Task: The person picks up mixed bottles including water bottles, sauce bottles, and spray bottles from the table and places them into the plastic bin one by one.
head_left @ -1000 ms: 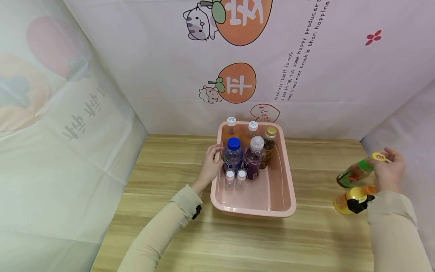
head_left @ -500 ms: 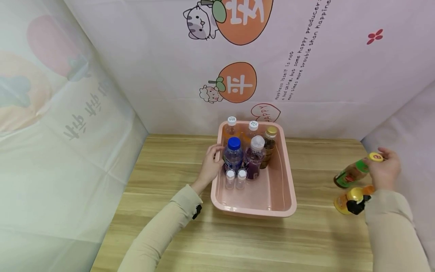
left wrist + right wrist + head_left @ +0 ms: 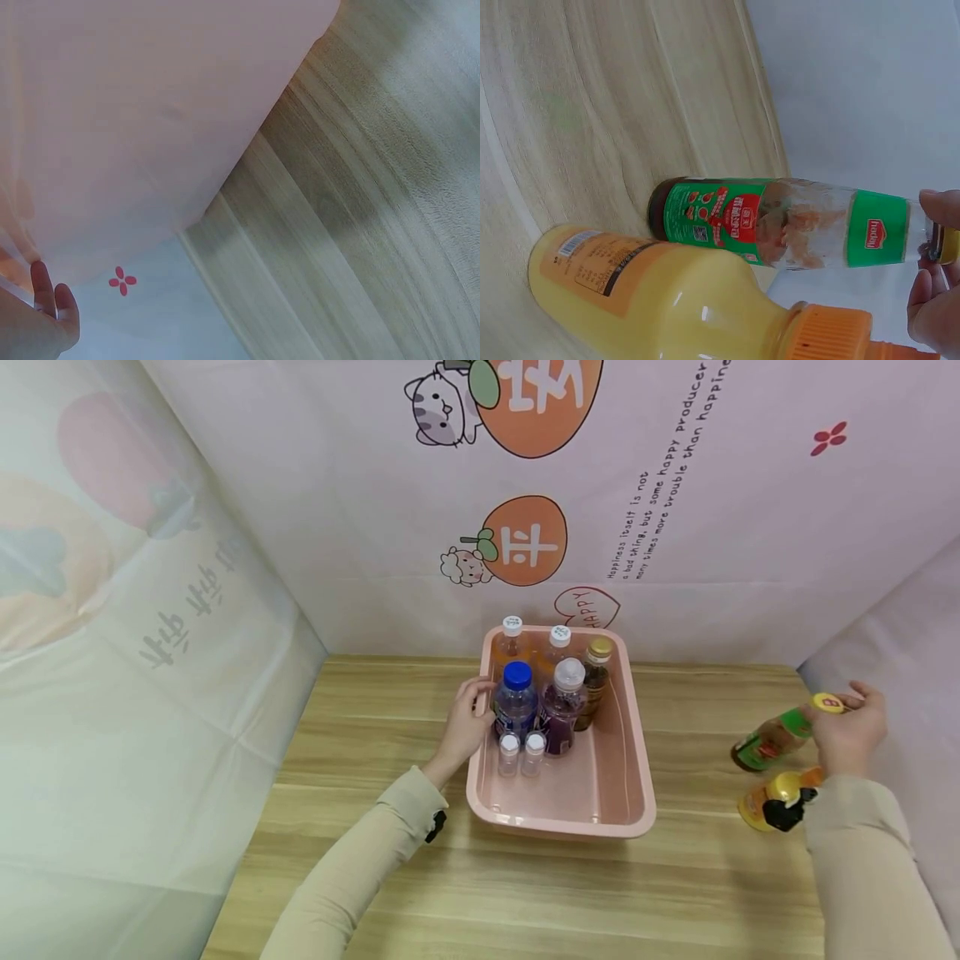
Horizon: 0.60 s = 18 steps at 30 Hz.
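My left hand (image 3: 463, 728) grips the left rim of a pink plastic basin (image 3: 643, 777); in the left wrist view its fingertips (image 3: 43, 289) touch the basin's edge. Far to the right, my right hand (image 3: 853, 733) pinches the yellow cap of a glass sauce bottle (image 3: 771, 745) with a green label. The right wrist view shows this sauce bottle (image 3: 720, 221) with thumb and fingers around its cap, and little brown sauce at the base. Just nearer than it stands a yellow bottle (image 3: 759, 803) with an orange cap, partly hidden by the right wrist.
Inside the basin are a blue-capped bottle (image 3: 516, 706), a purple drink bottle (image 3: 560, 714), a gold-capped bottle (image 3: 595, 685), two white-capped orange bottles behind, and two small clear bottles (image 3: 508, 758) in front. A printed cloth wall (image 3: 360, 527) rises behind the wooden table (image 3: 360, 860).
The sauce bottle has shifted slightly left, together with my right hand. My left hand stays on the basin rim, and the basin's contents look the same.
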{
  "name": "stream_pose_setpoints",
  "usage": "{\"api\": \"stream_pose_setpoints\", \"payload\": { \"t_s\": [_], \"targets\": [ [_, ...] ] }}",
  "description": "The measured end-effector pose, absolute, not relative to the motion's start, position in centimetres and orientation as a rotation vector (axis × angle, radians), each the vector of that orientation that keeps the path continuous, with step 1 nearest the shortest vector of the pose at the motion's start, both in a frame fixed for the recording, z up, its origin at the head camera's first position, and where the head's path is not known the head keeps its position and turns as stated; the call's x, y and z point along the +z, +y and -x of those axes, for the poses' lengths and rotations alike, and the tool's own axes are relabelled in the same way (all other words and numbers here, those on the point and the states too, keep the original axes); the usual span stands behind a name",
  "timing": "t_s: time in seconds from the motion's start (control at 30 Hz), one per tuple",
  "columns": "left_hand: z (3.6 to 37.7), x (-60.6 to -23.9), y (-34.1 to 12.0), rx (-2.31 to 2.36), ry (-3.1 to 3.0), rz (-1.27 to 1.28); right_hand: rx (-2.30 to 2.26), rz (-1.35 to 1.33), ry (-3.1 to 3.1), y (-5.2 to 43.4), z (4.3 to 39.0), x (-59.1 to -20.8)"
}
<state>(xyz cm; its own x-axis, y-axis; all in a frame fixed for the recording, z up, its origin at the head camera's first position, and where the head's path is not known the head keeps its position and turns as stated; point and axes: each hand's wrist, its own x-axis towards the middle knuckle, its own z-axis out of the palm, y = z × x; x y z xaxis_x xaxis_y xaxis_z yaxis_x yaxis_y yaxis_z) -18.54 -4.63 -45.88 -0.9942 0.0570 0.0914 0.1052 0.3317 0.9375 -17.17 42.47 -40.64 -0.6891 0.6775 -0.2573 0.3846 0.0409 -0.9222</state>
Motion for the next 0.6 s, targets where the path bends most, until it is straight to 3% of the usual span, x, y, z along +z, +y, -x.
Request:
{"api": "stream_pose_setpoints", "payload": {
  "t_s": [0.6],
  "targets": [
    [18.4, -45.7, -4.6, -1.822, -2.502, 0.156, 1.846, 0.816, -1.867, 39.1, 18.0, -37.1]
  ]
}}
